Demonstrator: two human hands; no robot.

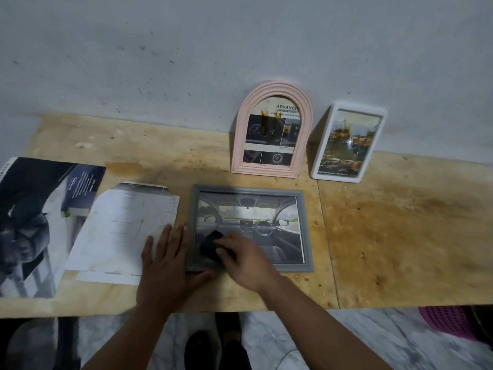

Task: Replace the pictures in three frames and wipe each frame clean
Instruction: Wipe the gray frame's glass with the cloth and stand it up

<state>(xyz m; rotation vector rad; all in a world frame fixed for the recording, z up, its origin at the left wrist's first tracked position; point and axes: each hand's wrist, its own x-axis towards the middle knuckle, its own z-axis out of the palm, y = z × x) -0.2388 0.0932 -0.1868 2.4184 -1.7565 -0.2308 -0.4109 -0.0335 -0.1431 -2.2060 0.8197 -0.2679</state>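
While right hand (244, 259) pinches (seemingly) one dark cloth (210, 245), left hand (166, 265) spread flat, three frames (250, 228).

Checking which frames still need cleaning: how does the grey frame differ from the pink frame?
The grey frame lies flat on the table; the pink frame stands against the wall. The grey one is rectangular, the pink one arched. The right hand presses a dark cloth on the grey frame's glass, while the pink frame's glass shows brown stains. Both hold car-interior pictures.
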